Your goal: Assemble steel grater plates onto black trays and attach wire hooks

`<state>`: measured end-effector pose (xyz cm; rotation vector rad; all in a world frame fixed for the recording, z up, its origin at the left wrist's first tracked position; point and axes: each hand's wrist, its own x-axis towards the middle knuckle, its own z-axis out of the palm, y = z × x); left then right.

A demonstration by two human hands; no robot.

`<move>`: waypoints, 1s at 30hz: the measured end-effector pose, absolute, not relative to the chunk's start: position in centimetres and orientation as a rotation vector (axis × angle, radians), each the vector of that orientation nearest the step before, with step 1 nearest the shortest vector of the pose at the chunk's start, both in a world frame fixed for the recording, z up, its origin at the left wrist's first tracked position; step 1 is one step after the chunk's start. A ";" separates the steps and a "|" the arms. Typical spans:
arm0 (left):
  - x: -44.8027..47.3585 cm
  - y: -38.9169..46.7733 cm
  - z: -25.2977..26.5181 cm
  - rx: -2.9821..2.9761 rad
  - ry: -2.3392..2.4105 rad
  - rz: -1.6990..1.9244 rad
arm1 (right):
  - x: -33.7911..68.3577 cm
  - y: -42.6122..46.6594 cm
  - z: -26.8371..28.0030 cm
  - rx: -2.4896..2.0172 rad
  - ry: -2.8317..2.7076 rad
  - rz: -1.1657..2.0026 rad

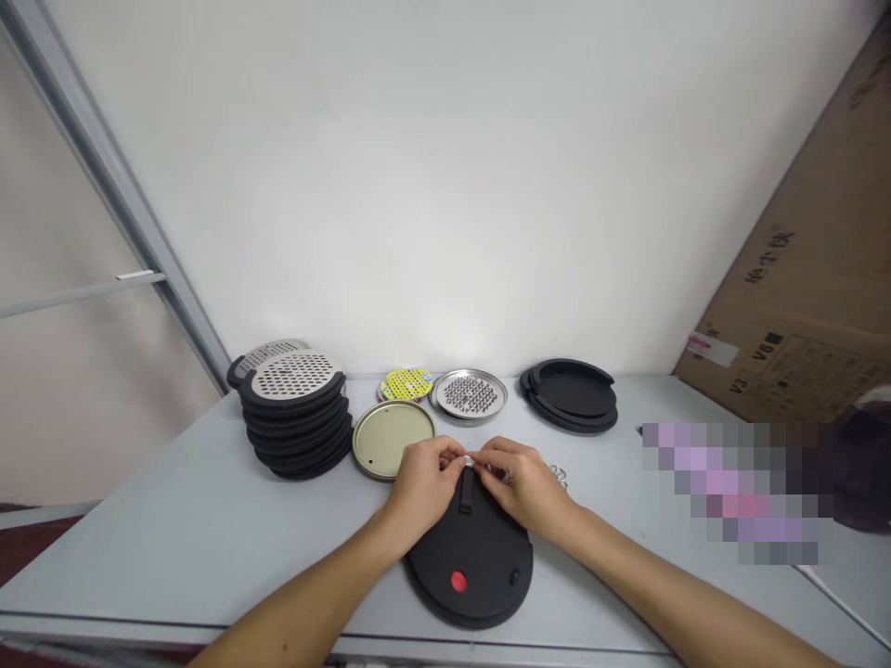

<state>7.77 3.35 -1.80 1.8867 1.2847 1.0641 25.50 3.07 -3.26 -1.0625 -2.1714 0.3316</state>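
A black round plastic base (pixel 480 580) lies on the table in front of me, with a red dot, a small black nub and a raised strap-like tab (pixel 466 492) on its face. At its far end, a small shiny metal ring (pixel 469 460) sits between my fingertips, partly hidden by them. My left hand (pixel 428 478) is closed in a pinch on the ring from the left. From the right, my right hand (pixel 522 482) also pinches it with thumb and fingers. Several loose metal rings (pixel 559 476) lie just beyond my right hand.
At the left stands a stack of black-rimmed grater discs (pixel 296 408). Behind my hands are a pale gold round lid (pixel 393 436), a yellow-patterned disc (pixel 406 384) and metal grater plates (pixel 471 396). Black round trays (pixel 569 394) sit back right; a cardboard box (pixel 800 250) leans beyond.
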 end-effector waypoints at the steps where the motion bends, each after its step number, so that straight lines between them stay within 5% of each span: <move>1: 7.8 3.3 -1.8 1.925 1.297 1.065 | 25.5 3.1 -3.2 -1.066 -2.182 0.327; 30: 7.6 3.2 -2.1 2.088 1.340 1.069 | 25.3 3.7 -2.5 -1.035 -2.068 0.385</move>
